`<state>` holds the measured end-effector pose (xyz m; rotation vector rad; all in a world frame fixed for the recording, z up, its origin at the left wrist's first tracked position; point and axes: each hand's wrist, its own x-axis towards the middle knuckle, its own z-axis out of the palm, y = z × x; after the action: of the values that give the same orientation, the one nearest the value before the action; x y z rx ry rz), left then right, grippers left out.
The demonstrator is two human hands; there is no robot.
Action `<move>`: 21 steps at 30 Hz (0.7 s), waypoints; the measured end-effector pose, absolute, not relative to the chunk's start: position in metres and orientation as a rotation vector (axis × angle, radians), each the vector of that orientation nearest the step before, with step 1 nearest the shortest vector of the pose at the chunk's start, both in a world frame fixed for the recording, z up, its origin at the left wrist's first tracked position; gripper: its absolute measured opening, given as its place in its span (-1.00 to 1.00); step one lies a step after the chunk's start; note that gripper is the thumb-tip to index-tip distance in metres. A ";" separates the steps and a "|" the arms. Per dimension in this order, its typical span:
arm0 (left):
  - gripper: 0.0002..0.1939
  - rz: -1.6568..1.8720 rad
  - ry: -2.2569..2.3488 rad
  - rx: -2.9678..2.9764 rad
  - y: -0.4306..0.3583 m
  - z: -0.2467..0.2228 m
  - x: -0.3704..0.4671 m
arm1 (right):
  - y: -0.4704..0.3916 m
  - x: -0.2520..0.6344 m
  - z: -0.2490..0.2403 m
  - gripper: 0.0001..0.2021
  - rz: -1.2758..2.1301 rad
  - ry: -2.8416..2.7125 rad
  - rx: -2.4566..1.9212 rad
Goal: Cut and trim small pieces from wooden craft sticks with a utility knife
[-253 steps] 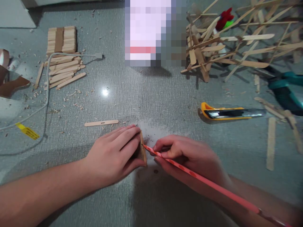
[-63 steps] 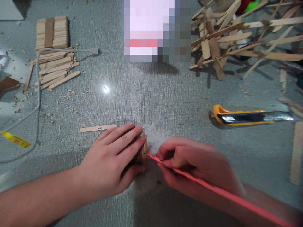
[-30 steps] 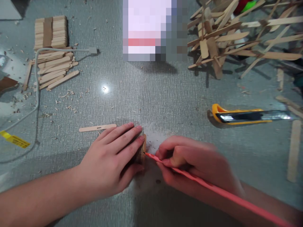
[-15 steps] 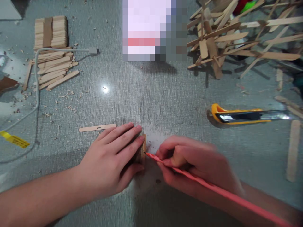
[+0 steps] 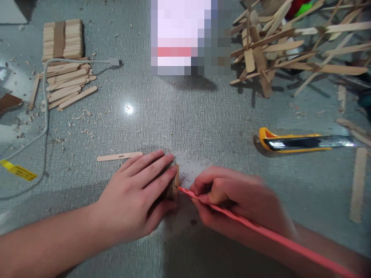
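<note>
My left hand (image 5: pixel 139 193) presses down on a wooden craft stick (image 5: pixel 177 172), its thumb and fingertips along the stick and covering much of it. In my right hand (image 5: pixel 232 197) is a long pinkish-red pencil (image 5: pixel 240 221), gripped near its point between thumb and fingers. The dark tip touches the stick, or rests right at its edge, beside my left fingertips. Another craft stick (image 5: pixel 116 157), with a small dark mark, lies just beyond my left hand, one end close to the fingers.
A yellow utility knife (image 5: pixel 295 142) lies at the right, blade out. Banded craft sticks (image 5: pixel 72 38) and loose sticks (image 5: pixel 68 83) sit at far left beside a white cable (image 5: pixel 45 96). A tangled stick structure (image 5: pixel 272 46) stands at far right. A blurred-out object (image 5: pixel 179 31) is at top centre.
</note>
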<state>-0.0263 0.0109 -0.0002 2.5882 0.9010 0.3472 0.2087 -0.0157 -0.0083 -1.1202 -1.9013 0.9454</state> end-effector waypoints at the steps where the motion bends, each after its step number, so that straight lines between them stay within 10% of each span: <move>1: -0.52 0.347 0.901 2.589 0.011 0.000 -0.026 | -0.016 0.209 -0.008 -0.74 0.952 -1.902 -1.121; 21: -0.53 0.343 0.904 2.596 0.009 -0.001 -0.027 | -0.018 0.209 -0.010 -0.74 0.918 -1.919 -1.130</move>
<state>-0.0273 0.0094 -0.0005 2.5961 0.9040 0.3427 0.2095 -0.0179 -0.0096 -1.1305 -1.9188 0.9176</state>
